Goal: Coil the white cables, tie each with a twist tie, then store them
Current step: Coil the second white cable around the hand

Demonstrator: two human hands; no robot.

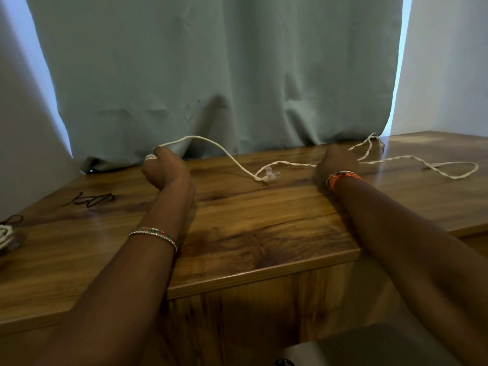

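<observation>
The left hand [165, 167] was raised slightly above the glossy brown wooden tabletop [237, 233], its fingers curled around one end of a thin white twisted cable [229, 157], with a small loop of that cable showing at the fingertips. A beaded multicoloured bangle [154, 233] circled the left forearm. From this hand the cable rose in an arc in front of the pale green curtain [211, 62], then sloped down to the tabletop, where a small translucent white connector [269, 175] lay on it between the two hands. The right hand [336, 162] lay farther along the same cable with its back toward the camera; the cable entered on one side of it and left on the other, and the fingers were hidden, so whether they were closed on the cable could not be told. An orange braided wristband [343, 178] sat on the right wrist. Beyond the right hand the cable ran on across the tabletop in a wide loop, with a tangled portion near the curtain's hem. At the far left, well apart from both hands, a coiled white cable bundle [6, 235] lay at the frame's edge, and thin dark twist ties [92, 199] rested on the wood nearby.
</observation>
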